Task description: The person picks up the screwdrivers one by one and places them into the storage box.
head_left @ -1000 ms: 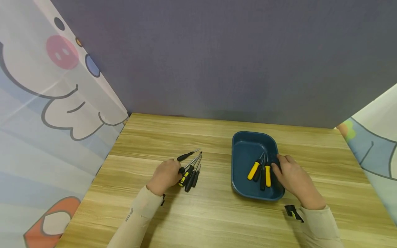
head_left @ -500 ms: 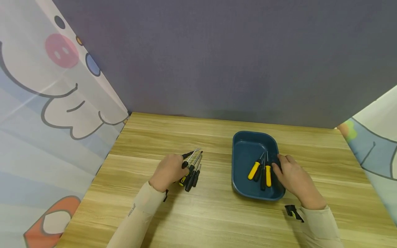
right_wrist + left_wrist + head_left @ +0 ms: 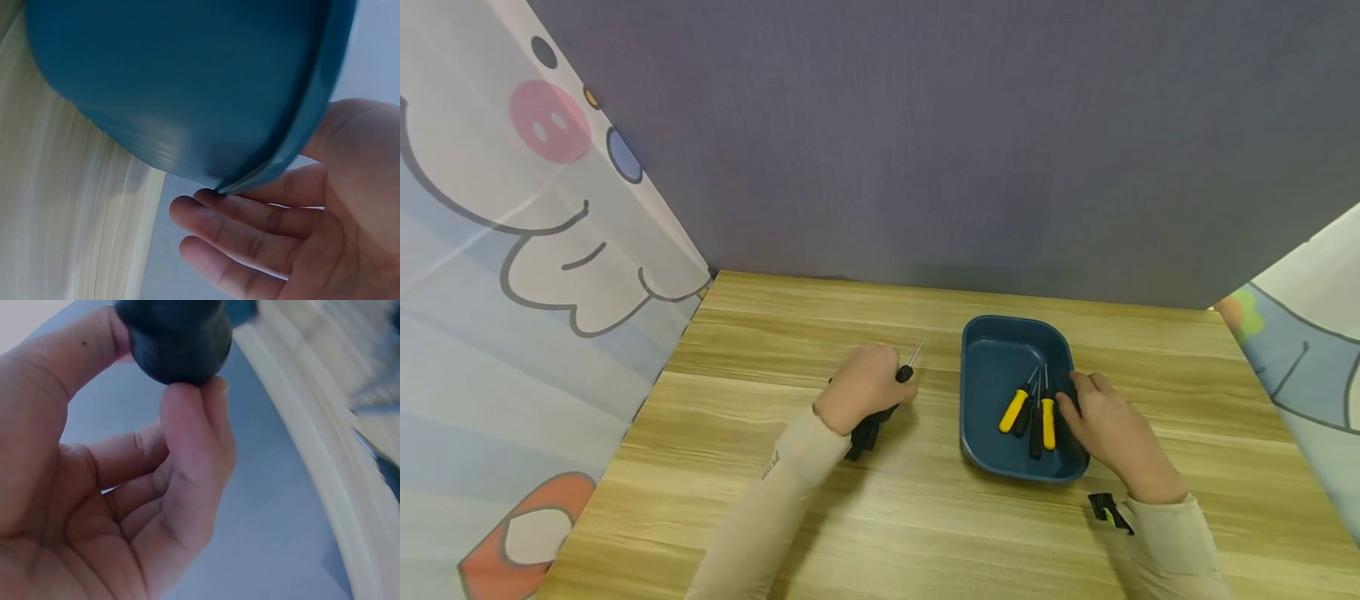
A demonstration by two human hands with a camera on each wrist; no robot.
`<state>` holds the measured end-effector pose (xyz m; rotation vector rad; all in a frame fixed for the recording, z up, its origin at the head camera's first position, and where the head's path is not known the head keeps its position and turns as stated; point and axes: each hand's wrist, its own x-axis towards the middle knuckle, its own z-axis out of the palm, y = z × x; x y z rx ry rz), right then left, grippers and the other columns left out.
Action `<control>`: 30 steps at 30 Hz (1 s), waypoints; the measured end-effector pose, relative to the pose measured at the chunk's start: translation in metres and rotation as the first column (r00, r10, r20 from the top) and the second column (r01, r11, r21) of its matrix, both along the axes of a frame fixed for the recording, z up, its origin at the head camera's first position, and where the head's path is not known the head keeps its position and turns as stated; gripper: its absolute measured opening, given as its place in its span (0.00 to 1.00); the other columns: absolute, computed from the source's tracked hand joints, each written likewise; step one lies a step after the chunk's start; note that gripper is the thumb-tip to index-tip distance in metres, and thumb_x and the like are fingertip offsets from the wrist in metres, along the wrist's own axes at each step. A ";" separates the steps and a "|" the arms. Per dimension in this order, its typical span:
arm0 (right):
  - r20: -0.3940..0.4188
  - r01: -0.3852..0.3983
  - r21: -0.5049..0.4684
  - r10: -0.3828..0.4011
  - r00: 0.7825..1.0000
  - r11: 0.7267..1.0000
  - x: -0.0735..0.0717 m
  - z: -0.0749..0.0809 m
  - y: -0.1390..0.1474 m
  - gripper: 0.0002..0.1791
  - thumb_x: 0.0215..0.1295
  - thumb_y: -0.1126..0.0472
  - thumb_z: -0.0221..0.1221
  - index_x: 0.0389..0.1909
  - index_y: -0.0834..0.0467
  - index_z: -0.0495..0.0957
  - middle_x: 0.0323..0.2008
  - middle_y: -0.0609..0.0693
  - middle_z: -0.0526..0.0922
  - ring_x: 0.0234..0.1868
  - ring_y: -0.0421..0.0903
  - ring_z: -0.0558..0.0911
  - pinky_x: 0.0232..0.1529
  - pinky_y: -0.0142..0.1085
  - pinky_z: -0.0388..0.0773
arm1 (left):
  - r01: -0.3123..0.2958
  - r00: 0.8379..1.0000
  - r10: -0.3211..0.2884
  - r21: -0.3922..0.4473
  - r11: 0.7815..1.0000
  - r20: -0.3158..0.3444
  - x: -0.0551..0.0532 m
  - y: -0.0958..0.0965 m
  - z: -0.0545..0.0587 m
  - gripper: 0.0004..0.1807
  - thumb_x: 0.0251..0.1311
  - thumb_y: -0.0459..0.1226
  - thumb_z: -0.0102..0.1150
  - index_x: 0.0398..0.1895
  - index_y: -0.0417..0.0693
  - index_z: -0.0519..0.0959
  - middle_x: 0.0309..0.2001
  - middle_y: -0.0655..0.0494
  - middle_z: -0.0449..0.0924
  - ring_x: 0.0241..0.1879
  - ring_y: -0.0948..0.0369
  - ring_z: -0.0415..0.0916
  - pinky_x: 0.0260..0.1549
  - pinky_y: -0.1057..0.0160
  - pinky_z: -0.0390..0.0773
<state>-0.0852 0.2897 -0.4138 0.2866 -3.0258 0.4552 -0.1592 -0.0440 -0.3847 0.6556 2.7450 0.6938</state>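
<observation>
Black screwdrivers [image 3: 855, 447] on the table [image 3: 925, 525] lie mostly hidden beneath your left hand [image 3: 863, 385], which pinches a black-handled screwdriver [image 3: 905, 373] tilted toward the table's far edge. Near that edge, your right hand [image 3: 1111, 429] grips the blue tray [image 3: 1000, 348], thumb inside its right rim.

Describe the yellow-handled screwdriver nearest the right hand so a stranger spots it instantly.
On the wood-grain table sits a rounded, dark blue tray, the person's right hand at its rim. Inside, two black-handled screwdrivers lie between a slanting yellow-handled screwdriver and the one wanted: the straighter-lying yellow-handled screwdriver nearest that hand.
</observation>
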 end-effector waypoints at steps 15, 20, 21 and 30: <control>0.002 0.015 0.012 -0.015 1.000 1.000 0.000 -0.001 0.001 0.25 0.71 0.62 0.57 0.57 0.81 0.69 0.47 0.78 0.74 0.41 0.70 0.80 0.37 0.58 0.80 | 0.181 0.983 -0.181 0.041 0.983 -0.010 -0.016 0.091 0.013 0.29 0.59 0.43 0.69 0.07 0.52 0.61 0.08 0.65 0.51 0.07 0.69 0.50 0.09 0.71 0.56; 0.010 0.020 0.015 -0.020 1.000 1.000 -0.001 -0.001 0.000 0.25 0.72 0.62 0.57 0.57 0.82 0.69 0.47 0.77 0.74 0.40 0.69 0.80 0.36 0.58 0.80 | 0.212 0.977 -0.213 0.010 0.977 0.018 -0.018 0.121 0.016 0.29 0.62 0.47 0.67 0.08 0.52 0.64 0.07 0.64 0.53 0.06 0.68 0.53 0.08 0.71 0.59; 0.011 0.019 0.015 -0.020 1.000 1.000 -0.001 -0.001 0.000 0.25 0.72 0.62 0.56 0.57 0.82 0.69 0.47 0.77 0.74 0.40 0.69 0.80 0.36 0.58 0.80 | 0.216 0.976 -0.216 0.000 0.976 0.015 -0.019 0.126 0.016 0.29 0.63 0.48 0.66 0.08 0.52 0.64 0.08 0.64 0.53 0.06 0.67 0.54 0.09 0.71 0.60; 0.020 0.016 0.014 -0.016 1.000 1.000 -0.001 -0.001 0.000 0.25 0.73 0.63 0.55 0.57 0.82 0.68 0.47 0.77 0.74 0.40 0.69 0.80 0.37 0.57 0.80 | 0.195 0.979 -0.194 -0.005 0.981 0.064 -0.020 0.162 0.012 0.27 0.64 0.49 0.64 0.10 0.51 0.67 0.09 0.62 0.56 0.07 0.66 0.57 0.10 0.71 0.62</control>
